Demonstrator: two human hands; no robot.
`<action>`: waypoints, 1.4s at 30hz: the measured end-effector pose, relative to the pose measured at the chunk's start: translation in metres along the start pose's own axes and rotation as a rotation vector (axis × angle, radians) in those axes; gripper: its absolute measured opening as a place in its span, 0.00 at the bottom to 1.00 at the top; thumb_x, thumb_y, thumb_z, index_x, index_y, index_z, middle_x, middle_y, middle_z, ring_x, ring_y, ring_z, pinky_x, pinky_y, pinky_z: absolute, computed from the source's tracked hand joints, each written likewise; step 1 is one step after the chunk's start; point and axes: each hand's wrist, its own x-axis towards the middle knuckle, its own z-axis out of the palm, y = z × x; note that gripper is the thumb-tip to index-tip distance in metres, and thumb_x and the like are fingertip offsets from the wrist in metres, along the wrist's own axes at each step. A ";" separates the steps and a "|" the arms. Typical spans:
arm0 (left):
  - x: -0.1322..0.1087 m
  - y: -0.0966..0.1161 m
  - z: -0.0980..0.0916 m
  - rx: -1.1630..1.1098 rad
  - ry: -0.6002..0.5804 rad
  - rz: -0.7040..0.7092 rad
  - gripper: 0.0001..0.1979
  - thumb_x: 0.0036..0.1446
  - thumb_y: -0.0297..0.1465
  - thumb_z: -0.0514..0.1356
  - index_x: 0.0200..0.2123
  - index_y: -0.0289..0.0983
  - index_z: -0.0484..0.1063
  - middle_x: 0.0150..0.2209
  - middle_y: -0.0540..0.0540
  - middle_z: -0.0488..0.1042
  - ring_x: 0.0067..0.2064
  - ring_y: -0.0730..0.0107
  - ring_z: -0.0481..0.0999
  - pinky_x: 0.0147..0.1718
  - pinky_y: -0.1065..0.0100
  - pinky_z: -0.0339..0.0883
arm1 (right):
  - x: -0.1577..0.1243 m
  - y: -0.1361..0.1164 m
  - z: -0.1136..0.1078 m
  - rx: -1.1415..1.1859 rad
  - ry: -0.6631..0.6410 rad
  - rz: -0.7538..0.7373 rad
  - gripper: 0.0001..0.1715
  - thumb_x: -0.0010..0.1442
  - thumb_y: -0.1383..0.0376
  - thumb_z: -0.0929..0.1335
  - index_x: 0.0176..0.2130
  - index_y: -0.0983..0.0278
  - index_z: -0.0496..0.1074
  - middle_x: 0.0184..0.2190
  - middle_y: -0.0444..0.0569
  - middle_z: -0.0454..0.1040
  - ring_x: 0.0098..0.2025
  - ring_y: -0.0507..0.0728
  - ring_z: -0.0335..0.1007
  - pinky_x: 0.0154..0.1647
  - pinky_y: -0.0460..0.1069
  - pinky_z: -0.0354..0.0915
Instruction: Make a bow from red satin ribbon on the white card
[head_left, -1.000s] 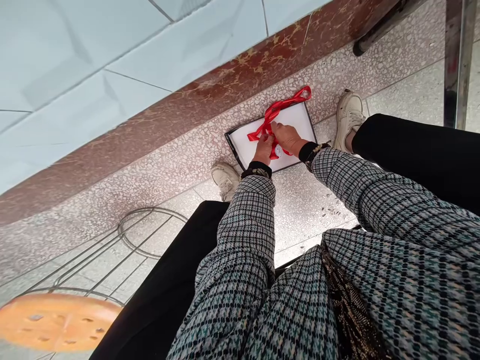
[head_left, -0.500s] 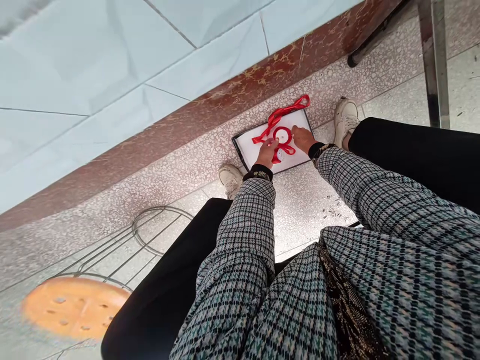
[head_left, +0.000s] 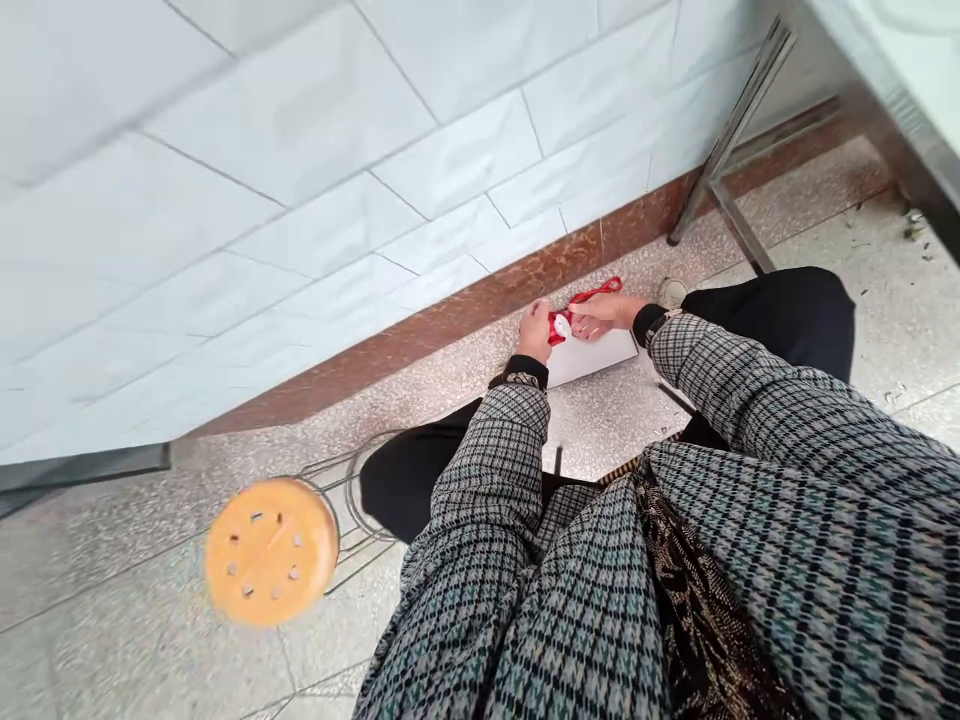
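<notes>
A flat white box lies on the speckled floor between my feet, close to the wall. A red ribbon trails off its far edge, and a small red ribbon spool sits between my hands. My left hand is curled at the spool's left side, fingers closed on it. My right hand is closed on the ribbon just right of the spool. Both arms wear checked sleeves.
An orange round stool with a wire frame stands at lower left. A white tiled wall with a reddish skirting runs behind the box. Metal table legs stand at upper right. My black trousers flank the box.
The view has tilted up, showing more wall. My hands have come together over the spool, lifting it toward the box's far edge, and now cover most of the ribbon.
</notes>
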 end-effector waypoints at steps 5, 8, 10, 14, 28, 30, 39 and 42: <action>-0.071 0.042 0.004 -0.017 0.006 0.215 0.08 0.62 0.37 0.63 0.36 0.40 0.71 0.26 0.55 0.65 0.24 0.78 0.64 0.27 0.72 0.62 | -0.072 -0.034 0.031 0.196 -0.089 -0.123 0.16 0.62 0.61 0.78 0.40 0.66 0.70 0.37 0.50 0.81 0.34 0.52 0.80 0.38 0.46 0.77; -0.106 0.054 0.005 -0.057 -0.001 0.243 0.10 0.62 0.39 0.64 0.37 0.39 0.70 0.25 0.56 0.64 0.23 0.78 0.63 0.25 0.72 0.62 | -0.106 -0.049 0.049 0.088 0.089 -0.205 0.15 0.60 0.70 0.77 0.38 0.65 0.67 0.30 0.44 0.77 0.28 0.50 0.76 0.32 0.43 0.74; -0.122 0.060 0.002 -0.096 -0.014 0.210 0.09 0.64 0.38 0.62 0.40 0.39 0.71 0.25 0.56 0.64 0.22 0.77 0.64 0.24 0.72 0.61 | -0.122 -0.058 0.057 -0.010 0.149 -0.243 0.14 0.60 0.71 0.76 0.37 0.65 0.67 0.27 0.42 0.75 0.25 0.49 0.74 0.27 0.42 0.72; -0.137 0.072 -0.010 -0.163 -0.038 0.110 0.10 0.68 0.35 0.56 0.49 0.38 0.72 0.25 0.54 0.66 0.21 0.76 0.67 0.23 0.72 0.62 | -0.131 -0.078 0.062 -0.219 0.167 -0.244 0.13 0.60 0.69 0.76 0.34 0.64 0.68 0.21 0.43 0.74 0.22 0.52 0.73 0.23 0.44 0.69; -0.093 0.130 -0.013 -0.239 -0.009 0.148 0.04 0.62 0.29 0.60 0.40 0.37 0.72 0.25 0.52 0.70 0.25 0.73 0.71 0.28 0.69 0.69 | -0.094 -0.137 0.023 0.153 -0.014 -0.076 0.08 0.73 0.65 0.65 0.39 0.64 0.69 0.33 0.52 0.79 0.31 0.53 0.78 0.35 0.46 0.76; -0.089 0.133 -0.015 -0.255 -0.018 0.135 0.04 0.62 0.28 0.58 0.40 0.37 0.72 0.25 0.52 0.71 0.24 0.74 0.71 0.27 0.70 0.68 | -0.092 -0.137 0.024 0.152 -0.058 -0.097 0.06 0.73 0.63 0.66 0.43 0.64 0.70 0.42 0.54 0.81 0.35 0.53 0.79 0.36 0.46 0.77; -0.078 0.120 -0.014 -0.347 -0.026 0.071 0.02 0.60 0.27 0.60 0.34 0.36 0.72 0.26 0.51 0.74 0.25 0.74 0.74 0.32 0.68 0.70 | -0.067 -0.131 0.045 -0.638 0.201 -0.464 0.26 0.60 0.68 0.75 0.56 0.69 0.73 0.56 0.60 0.76 0.57 0.64 0.73 0.57 0.55 0.71; -0.081 0.119 -0.014 -0.366 -0.044 0.015 0.05 0.63 0.27 0.58 0.34 0.35 0.73 0.27 0.49 0.75 0.25 0.73 0.74 0.32 0.68 0.70 | -0.068 -0.131 0.045 -0.542 0.172 -0.382 0.25 0.60 0.68 0.74 0.56 0.67 0.73 0.52 0.56 0.77 0.47 0.60 0.77 0.46 0.51 0.75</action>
